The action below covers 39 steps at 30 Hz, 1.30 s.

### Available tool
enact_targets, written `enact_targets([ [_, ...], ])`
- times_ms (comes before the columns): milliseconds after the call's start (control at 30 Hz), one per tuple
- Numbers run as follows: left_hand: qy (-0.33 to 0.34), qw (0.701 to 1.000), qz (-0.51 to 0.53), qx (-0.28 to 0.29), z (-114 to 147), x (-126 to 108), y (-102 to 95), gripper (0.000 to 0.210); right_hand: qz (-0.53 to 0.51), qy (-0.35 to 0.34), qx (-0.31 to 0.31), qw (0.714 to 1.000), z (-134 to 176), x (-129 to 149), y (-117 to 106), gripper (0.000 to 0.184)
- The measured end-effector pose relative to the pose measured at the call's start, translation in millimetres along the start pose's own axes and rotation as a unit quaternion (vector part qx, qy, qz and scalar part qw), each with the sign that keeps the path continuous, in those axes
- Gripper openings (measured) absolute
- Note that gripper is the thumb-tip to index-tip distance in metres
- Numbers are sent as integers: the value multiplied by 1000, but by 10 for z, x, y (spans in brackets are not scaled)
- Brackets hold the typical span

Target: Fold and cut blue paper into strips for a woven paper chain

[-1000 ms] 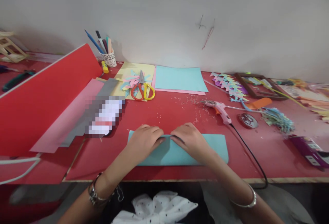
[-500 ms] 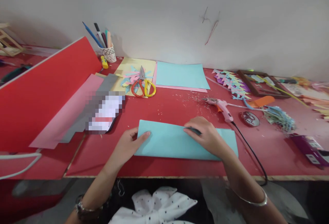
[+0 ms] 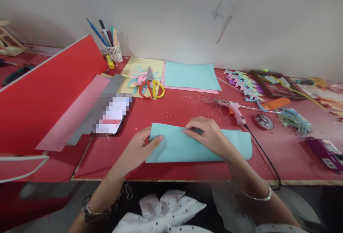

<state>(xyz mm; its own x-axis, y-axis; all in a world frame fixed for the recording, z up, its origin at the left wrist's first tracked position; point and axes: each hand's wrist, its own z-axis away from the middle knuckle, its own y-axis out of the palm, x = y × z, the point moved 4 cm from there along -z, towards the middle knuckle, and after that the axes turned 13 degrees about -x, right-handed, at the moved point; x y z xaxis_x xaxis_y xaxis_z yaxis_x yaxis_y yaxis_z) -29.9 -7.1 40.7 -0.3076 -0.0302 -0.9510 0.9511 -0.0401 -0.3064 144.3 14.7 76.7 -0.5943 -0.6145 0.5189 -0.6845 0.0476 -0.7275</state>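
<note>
Lying crosswise on the near middle of the red bench (image 3: 171,110), between and partly under the two hands: a folded light-blue sheet (image 3: 171,148). Gripped at its left end by the left hand (image 3: 139,147), with the thumb on top and the other fingers partly tucked behind the edge. Pinched along the far edge, right of the middle, by the right hand (image 3: 207,131), with thumb and forefinger close together. Extending to the right beyond the right forearm (image 3: 242,168), down to a rounded near corner. Covered by that hand and forearm: part of the sheet's surface. Hard to make out: a dark patch (image 3: 197,131) between right thumb and fingers, either shadow or some small object. Out of sight: most left fingertips and the inside of the fold. Blurred into coarse squares, farther left: a phone (image 3: 114,114). Cut off at the left: a red board (image 3: 53,97). Cut off at the right: a purple box (image 3: 323,152). Plain to see farther back: scissors (image 3: 150,80) and, to the right, a pink glue gun (image 3: 233,109).
</note>
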Motion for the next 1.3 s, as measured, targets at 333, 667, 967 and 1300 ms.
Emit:
enact_targets([
  [333, 23, 999, -23, 17, -27, -23, 76, 34, -3, 2, -16, 1000, -7, 34, -115, 15],
  [667, 18, 998, 22, 58, 16, -43, 79, 32, -21, 22, -19, 999, 1, 47, -129, 18],
  [967, 8, 998, 21, 56, 16, -7, 83, 36, -9, -1, -22, 1000, 36, 77, -126, 21],
  [1300, -3, 999, -5, 41, 58, -5, 52, 38, 22, -24, -36, 999, 57, 108, -87, 24],
])
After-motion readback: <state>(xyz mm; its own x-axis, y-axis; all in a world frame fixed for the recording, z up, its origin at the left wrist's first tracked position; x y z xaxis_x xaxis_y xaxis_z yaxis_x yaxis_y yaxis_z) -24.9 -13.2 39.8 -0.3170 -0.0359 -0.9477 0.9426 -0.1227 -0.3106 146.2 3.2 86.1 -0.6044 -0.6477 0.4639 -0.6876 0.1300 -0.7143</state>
